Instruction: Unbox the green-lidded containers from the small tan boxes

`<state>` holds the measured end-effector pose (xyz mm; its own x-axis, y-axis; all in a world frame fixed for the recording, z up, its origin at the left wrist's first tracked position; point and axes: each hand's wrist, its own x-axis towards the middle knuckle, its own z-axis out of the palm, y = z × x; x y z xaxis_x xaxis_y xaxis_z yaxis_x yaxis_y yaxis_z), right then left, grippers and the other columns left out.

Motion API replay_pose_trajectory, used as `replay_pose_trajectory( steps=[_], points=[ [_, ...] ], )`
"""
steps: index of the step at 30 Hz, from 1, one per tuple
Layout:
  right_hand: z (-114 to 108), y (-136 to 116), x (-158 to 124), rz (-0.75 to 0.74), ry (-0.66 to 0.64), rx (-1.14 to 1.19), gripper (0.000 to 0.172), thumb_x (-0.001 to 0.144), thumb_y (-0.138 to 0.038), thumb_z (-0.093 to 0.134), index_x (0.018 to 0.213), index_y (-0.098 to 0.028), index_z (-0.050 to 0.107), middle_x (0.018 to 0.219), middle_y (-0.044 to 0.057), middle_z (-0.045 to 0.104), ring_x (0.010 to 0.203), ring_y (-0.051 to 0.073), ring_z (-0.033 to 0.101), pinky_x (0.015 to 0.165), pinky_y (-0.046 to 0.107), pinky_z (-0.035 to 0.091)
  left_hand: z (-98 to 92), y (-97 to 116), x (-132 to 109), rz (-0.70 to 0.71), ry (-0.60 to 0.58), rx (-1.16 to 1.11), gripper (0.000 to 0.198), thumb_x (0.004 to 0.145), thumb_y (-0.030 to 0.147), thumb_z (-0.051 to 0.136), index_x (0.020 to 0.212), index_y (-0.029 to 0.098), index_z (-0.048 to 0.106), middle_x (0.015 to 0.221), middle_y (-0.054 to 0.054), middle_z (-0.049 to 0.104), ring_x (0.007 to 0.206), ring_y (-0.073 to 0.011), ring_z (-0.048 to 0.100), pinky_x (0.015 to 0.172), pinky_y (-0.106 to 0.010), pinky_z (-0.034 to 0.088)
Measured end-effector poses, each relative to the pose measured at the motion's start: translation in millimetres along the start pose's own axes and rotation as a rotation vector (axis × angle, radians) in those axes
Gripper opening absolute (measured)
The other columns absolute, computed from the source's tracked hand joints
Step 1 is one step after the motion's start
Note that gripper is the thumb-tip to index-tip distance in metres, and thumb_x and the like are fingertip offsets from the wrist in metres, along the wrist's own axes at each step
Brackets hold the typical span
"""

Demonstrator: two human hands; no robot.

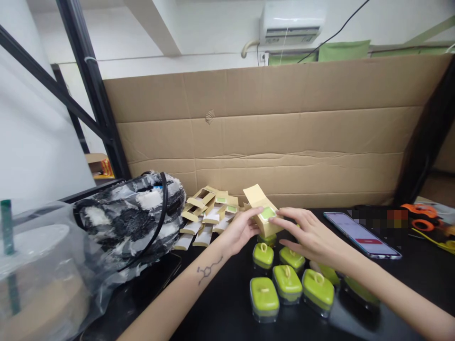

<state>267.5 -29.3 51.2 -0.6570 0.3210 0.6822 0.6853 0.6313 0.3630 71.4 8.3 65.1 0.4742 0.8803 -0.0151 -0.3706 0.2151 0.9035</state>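
A small cardboard box (266,226) with its flap raised is held up above the table's middle. A green label with a white border (268,213) shows on its near face. My left hand (243,230) is closed on the box's left side, thumb near the label. From the right, my right hand (305,232) grips the box lightly, its fingertips at the label and right edge. Below my hands stand several clear containers with green lids and loop handles, such as a container (265,296) at the front; others are partly hidden by my right hand and forearm.
Several cardboard boxes (211,215) lie piled behind my left hand. A fluffy black-and-white bag (131,218) and a plastic-wrapped drink cup (39,274) stand left. A phone (362,235) and an orange toy vehicle (423,215) lie right. A tall cardboard sheet (263,132) closes off the back.
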Motion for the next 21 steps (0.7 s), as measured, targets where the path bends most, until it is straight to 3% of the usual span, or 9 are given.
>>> replay_pose_trajectory(
  steps=[4,9,12,14,16,18,21],
  points=[
    [0,-4,3,-0.072,0.120,-0.165,0.027,0.089,-0.006,0.043,0.113,-0.009,0.055,0.100,0.014,0.066,0.096,0.024,0.061,0.080,0.037,0.054,8.0,0,-4,-0.090,-0.001,-0.083,0.016,0.088,0.018,0.054,0.092,0.007,0.065,0.081,-0.010,0.069,0.072,-0.0147,0.063,0.082,-0.029,0.049],
    [-12,0,-4,-0.127,0.243,-0.294,0.025,0.091,-0.008,0.048,0.112,-0.016,0.059,0.093,0.007,0.069,0.092,0.021,0.063,0.085,0.035,0.052,9.1,5,-3,-0.140,0.082,-0.175,0.015,0.089,0.022,0.055,0.093,0.009,0.061,0.079,-0.008,0.067,0.071,-0.0147,0.064,0.077,-0.028,0.053],
    [-17,-1,-7,-0.123,0.230,-0.270,0.026,0.091,-0.009,0.050,0.110,-0.023,0.060,0.088,0.004,0.070,0.087,0.019,0.063,0.089,0.035,0.051,5.3,4,1,-0.127,0.128,-0.196,0.019,0.086,0.028,0.062,0.093,0.011,0.059,0.081,-0.007,0.065,0.073,-0.0156,0.065,0.076,-0.028,0.053],
    [-16,-4,-5,-0.102,0.161,-0.214,0.028,0.092,-0.014,0.050,0.117,-0.024,0.057,0.100,0.006,0.070,0.096,0.021,0.062,0.091,0.037,0.050,4.4,2,2,-0.082,0.156,-0.173,0.021,0.083,0.025,0.066,0.096,0.012,0.057,0.082,-0.007,0.065,0.073,-0.0158,0.066,0.074,-0.027,0.054],
    [-14,-11,-2,-0.088,0.113,-0.180,0.033,0.093,-0.020,0.050,0.126,-0.021,0.052,0.114,0.011,0.066,0.107,0.023,0.059,0.090,0.039,0.050,6.2,-3,1,-0.017,0.201,-0.126,0.033,0.078,0.017,0.069,0.106,0.014,0.052,0.085,-0.006,0.066,0.072,-0.0164,0.066,0.072,-0.028,0.054],
    [-12,-18,2,-0.106,0.052,-0.184,0.036,0.094,-0.019,0.047,0.130,-0.018,0.050,0.122,0.014,0.063,0.112,0.026,0.057,0.088,0.041,0.051,9.8,-8,-3,0.054,0.246,-0.068,0.058,0.072,0.009,0.072,0.119,0.019,0.039,0.093,-0.006,0.066,0.074,-0.0173,0.067,0.071,-0.029,0.054],
    [-14,-24,8,-0.181,-0.017,-0.202,0.034,0.094,-0.009,0.036,0.120,-0.013,0.058,0.111,0.014,0.069,0.101,0.026,0.063,0.079,0.038,0.053,13.4,-11,-7,0.155,0.266,0.032,0.083,0.066,0.004,0.075,0.126,0.025,0.021,0.107,-0.008,0.064,0.087,-0.0194,0.067,0.078,-0.031,0.052]
  ],
)
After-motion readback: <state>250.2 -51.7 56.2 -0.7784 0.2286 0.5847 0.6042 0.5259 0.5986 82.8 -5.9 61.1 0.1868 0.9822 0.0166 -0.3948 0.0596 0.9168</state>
